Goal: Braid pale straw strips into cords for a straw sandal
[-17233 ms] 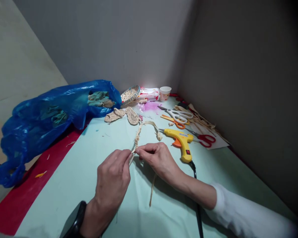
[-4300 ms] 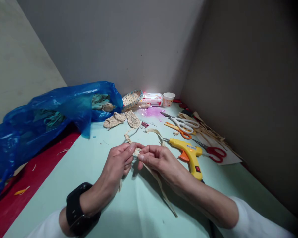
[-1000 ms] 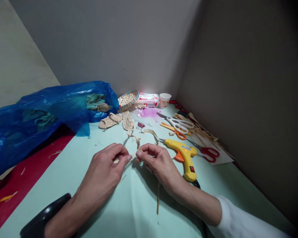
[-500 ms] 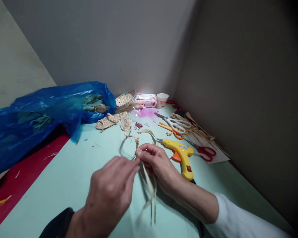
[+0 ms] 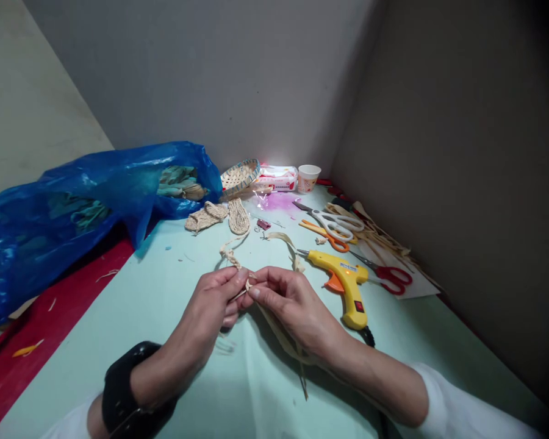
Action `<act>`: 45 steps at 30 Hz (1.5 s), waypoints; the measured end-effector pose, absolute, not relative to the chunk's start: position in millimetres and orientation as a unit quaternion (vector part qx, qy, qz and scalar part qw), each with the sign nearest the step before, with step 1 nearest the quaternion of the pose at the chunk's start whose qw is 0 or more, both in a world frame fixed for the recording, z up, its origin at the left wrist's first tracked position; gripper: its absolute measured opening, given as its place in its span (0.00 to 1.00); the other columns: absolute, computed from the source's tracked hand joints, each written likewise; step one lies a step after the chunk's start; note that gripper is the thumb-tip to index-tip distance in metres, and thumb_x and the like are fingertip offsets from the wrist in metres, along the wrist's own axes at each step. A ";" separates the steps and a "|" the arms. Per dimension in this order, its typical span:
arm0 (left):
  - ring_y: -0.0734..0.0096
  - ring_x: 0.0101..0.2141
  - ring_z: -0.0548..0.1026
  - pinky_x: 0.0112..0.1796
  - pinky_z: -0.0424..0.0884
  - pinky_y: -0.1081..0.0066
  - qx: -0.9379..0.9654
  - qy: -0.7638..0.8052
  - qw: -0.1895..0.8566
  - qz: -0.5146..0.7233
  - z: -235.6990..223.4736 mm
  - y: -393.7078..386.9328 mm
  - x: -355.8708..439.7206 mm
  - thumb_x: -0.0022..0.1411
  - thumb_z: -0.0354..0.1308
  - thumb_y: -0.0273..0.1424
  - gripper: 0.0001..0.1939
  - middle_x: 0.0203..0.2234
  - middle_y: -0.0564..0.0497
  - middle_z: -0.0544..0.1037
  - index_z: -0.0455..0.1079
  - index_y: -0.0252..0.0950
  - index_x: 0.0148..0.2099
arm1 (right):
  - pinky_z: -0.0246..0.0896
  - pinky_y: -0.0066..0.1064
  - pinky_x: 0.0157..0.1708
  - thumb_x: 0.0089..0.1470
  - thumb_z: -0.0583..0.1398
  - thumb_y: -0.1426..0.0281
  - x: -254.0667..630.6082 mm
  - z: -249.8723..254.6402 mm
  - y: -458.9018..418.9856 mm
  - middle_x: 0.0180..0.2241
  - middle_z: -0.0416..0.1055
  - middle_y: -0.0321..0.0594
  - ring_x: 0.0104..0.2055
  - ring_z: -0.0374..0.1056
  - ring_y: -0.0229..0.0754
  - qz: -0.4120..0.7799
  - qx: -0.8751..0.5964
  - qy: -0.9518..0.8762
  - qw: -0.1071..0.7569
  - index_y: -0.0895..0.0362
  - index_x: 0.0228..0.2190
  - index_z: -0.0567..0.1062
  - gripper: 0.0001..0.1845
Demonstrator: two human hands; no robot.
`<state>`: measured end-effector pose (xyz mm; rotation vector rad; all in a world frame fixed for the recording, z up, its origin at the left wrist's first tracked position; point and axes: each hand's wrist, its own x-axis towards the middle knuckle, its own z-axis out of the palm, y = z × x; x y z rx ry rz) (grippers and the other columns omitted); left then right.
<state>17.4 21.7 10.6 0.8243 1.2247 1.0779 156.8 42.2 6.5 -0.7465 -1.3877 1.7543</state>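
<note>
A thin pale braid (image 5: 231, 256) of dried plant fibre rises from between my hands and curls toward the far side of the table. My left hand (image 5: 215, 299), with a black band at the wrist, pinches the braid's lower end between thumb and fingers. Close against it, my right hand (image 5: 286, 299) grips loose strands (image 5: 283, 338) of the same fibre, which trail down below the fingers. Beyond them lie a small woven sole (image 5: 238, 216) and a small woven slipper (image 5: 205, 216). A yellow hot glue gun (image 5: 341, 277) rests just right of my right hand.
White-handled scissors (image 5: 336, 222), orange-handled scissors (image 5: 333, 241) and red-handled scissors (image 5: 393, 278) lie at the right near fibre strips (image 5: 377, 228). A blue plastic bag (image 5: 96, 177) fills the left. At the back stand a basket (image 5: 240, 177), a tissue pack (image 5: 278, 178) and a paper cup (image 5: 309, 178).
My left hand has moved up and round onto the braid beside my right hand. The braid's upper end has swung left, and the loose strands have shifted right. The view has moved slightly left.
</note>
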 end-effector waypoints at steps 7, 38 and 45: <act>0.85 0.15 0.47 0.16 0.41 0.80 0.346 0.529 0.607 0.483 15.8 20.3 20.4 0.59 0.58 0.38 0.15 0.13 0.61 0.55 0.63 0.34 0.27 | 0.63 0.29 0.37 0.59 0.56 0.71 163.3 9.3 40.6 0.31 0.75 0.39 0.34 0.71 0.39 0.578 -0.324 -0.660 0.354 0.60 0.36 0.72 0.06; 0.83 0.17 0.53 0.17 0.50 0.81 0.359 0.575 0.509 0.531 13.4 21.1 21.5 0.59 0.57 0.43 0.15 0.15 0.62 0.56 0.66 0.36 0.30 | 0.45 0.36 0.26 0.57 0.54 0.76 152.4 -0.9 18.8 0.25 0.68 0.41 0.27 0.57 0.41 -0.077 -0.209 -0.909 0.352 0.62 0.27 0.75 0.10; 0.82 0.18 0.52 0.17 0.50 0.81 0.429 0.586 0.470 0.501 10.0 20.5 23.1 0.60 0.56 0.43 0.17 0.16 0.61 0.55 0.63 0.36 0.26 | 0.57 0.34 0.36 0.56 0.59 0.63 161.6 14.0 35.7 0.33 0.70 0.40 0.36 0.64 0.41 0.324 -0.404 -0.769 0.374 0.58 0.36 0.71 0.11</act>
